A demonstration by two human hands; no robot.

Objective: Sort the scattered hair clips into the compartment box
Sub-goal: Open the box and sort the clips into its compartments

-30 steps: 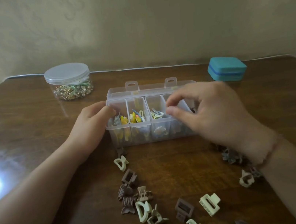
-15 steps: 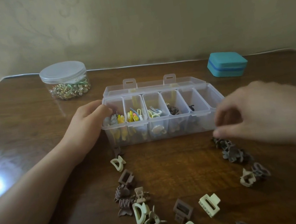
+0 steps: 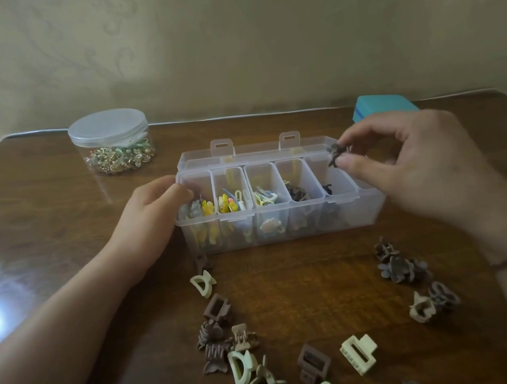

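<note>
**A dark clip hanging over the box's right end**

The person's right hand (image 3: pixel 412 164) is pinching a small dark grey-brown flower-shaped hair clip (image 3: pixel 335 154) between thumb and forefinger, and is holding it just above the right end of the clear plastic compartment box (image 3: pixel 280 224) with its lid folded back. The left hand (image 3: pixel 151 223) is resting against the box's left wall, fingers (image 3: pixel 176 191) curled over the rim of the first compartment, steadying it.

The box's left compartments are holding bright yellow and pastel clips; further right sit darker pieces, and one dark piece is lying in the compartment right under the raised clip (which looks to me like the intended home). Many clips are waiting on the brown wooden tabletop (image 3: pixel 52 221): a scatter of brown and cream claw clips (image 3: pixel 236 352) near the front, and a cluster of dark flower clips (image 3: pixel 401 268) to the right.

What might go wrong: the grip is catching only the clip's edge, so it could slip and bounce off a divider into the wrong compartment, or off the rim onto the tabletop. The right forearm is also passing over the flower cluster, and a low sweep could scatter it.
</note>
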